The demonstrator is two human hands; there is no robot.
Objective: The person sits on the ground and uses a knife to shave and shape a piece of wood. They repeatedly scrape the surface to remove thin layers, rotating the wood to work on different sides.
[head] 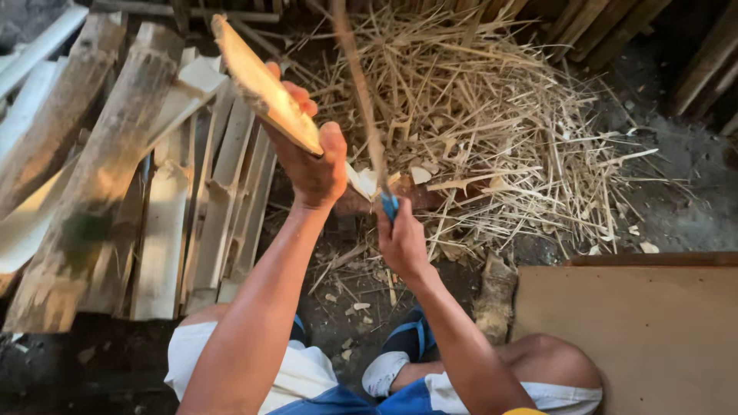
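Note:
My left hand (311,157) grips a flat split bamboo slat (261,84), held upright and tilted away toward the upper left. My right hand (400,238) is closed around the blue handle (390,204) of a long thin blade (361,92) that rises upward, blurred. The blade's lower part sits close beside the slat's lower end, above a reddish wooden block (415,196). Whether the blade touches the slat is unclear.
A stack of split bamboo slabs (154,200) lies at the left. A heap of thin bamboo shavings and strips (492,123) covers the ground ahead. A brown board (638,330) lies at the lower right. My knees and a sandalled foot (400,353) are below.

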